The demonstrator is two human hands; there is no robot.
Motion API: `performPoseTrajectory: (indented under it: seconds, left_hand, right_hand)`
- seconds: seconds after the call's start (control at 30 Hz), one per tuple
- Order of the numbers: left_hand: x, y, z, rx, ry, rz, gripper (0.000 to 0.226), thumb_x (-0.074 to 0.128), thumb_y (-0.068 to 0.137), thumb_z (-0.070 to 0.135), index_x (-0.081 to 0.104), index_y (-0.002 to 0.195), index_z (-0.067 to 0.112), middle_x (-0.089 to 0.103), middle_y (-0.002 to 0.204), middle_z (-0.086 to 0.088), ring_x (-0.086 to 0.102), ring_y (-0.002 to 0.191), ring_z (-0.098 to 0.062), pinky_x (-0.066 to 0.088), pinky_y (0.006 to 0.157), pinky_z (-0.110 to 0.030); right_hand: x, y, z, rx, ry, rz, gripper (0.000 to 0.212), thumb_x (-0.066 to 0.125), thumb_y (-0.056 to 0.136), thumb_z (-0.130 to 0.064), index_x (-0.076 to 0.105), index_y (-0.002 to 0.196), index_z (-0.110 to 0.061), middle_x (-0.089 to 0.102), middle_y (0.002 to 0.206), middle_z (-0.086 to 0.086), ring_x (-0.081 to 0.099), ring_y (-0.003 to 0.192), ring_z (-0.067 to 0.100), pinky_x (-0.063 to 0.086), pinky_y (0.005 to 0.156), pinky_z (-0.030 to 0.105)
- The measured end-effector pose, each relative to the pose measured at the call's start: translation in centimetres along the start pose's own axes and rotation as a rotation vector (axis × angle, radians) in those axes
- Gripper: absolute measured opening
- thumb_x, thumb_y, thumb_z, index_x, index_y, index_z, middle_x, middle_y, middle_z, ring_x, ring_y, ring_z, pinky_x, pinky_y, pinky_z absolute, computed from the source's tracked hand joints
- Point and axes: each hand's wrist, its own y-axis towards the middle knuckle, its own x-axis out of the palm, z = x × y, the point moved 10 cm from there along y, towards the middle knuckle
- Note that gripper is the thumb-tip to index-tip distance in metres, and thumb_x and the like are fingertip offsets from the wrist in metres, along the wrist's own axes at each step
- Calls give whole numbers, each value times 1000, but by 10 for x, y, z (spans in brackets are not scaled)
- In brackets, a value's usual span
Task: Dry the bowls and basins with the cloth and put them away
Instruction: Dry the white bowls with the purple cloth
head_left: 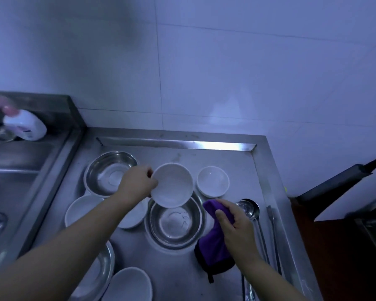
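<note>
At the centre of the frame the left hand [137,183] pinches the rim of a round white ceramic bowl [172,185], apparently lifted above a round steel basin [175,223]. Lower right, the right hand [234,224] curls its fingers around a purple cloth [214,246] on the steel counter [226,157].

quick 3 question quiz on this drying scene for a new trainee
1. True or false: the left hand grips a white bowl by its rim.
2. What does the right hand hold? A) ladle B) purple cloth C) bottle
3. Which kind of vessel sits directly below the held bowl?

Key:
1. True
2. B, the purple cloth
3. A steel basin
</note>
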Motion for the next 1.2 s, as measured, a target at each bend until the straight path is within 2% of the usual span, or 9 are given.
performPoseTrajectory:
  seconds: [0.17,0.27,0.4,0.53,0.63,0.8,0.9,0.97,1.2]
  left_hand:
    - [-35,-36,16,31,-204,46,11,58,72,5,52,75,13,61,71,-7,63,59,-19,54,46,-31]
    - [-59,-54,25,99,-237,100,15,56,74,7,46,76,17,57,73,-5,57,62,-16,41,40,-17]
    - [-96,-84,38,222,-275,206,17,52,78,7,40,78,18,52,68,-5,46,57,-18,34,47,-30]
    - [-130,-116,53,370,-280,270,20,51,78,7,37,76,21,45,65,2,40,56,-14,26,48,-27]
    - [-151,-137,59,475,-266,285,17,51,78,8,38,78,20,45,64,4,40,56,-15,28,47,-26]
    - [-181,-159,56,629,-410,131,30,66,78,19,49,94,38,62,88,16,59,70,2,42,62,-6]
    - [-188,-163,54,668,-540,-49,46,73,71,29,55,107,50,66,103,17,66,80,1,53,74,-19]
    - [-197,-168,56,726,-611,-91,46,75,68,30,58,103,55,67,101,17,65,83,0,53,71,-18]
    - [-222,-166,56,693,-746,-10,43,65,59,58,56,94,34,65,85,28,60,79,8,45,60,-8]
  right_hand:
    - [2,-13,-36,-62,34,29,32,61,91,-10,63,102,-39,67,101,-9,60,93,-1,46,80,11]
    - [2,-26,-55,-78,33,59,30,60,91,-10,64,102,-37,67,101,-10,60,94,-1,48,82,15]
    - [4,-49,-90,-107,-9,162,33,60,91,-11,61,102,-42,64,104,-19,57,98,-8,47,89,19]
    - [12,-63,-138,-174,-8,236,30,64,91,-18,63,118,-30,63,113,-15,56,106,-4,42,95,17]
    - [17,-74,-182,-289,-32,317,34,64,85,-24,64,119,-21,64,106,-11,57,97,-6,40,85,7]
    - [21,-93,-226,-369,-31,390,31,59,85,-24,64,114,-35,66,108,-12,59,102,-2,42,87,9]
    - [24,-100,-241,-377,-51,411,30,57,85,-27,67,113,-24,67,103,-5,60,101,10,47,90,26]
    - [28,-102,-248,-379,-58,417,32,58,85,-27,67,115,-19,67,101,-2,61,98,14,48,89,32]
    - [29,-104,-265,-390,14,423,41,73,82,-15,56,115,-30,62,110,-8,60,103,11,48,90,22]
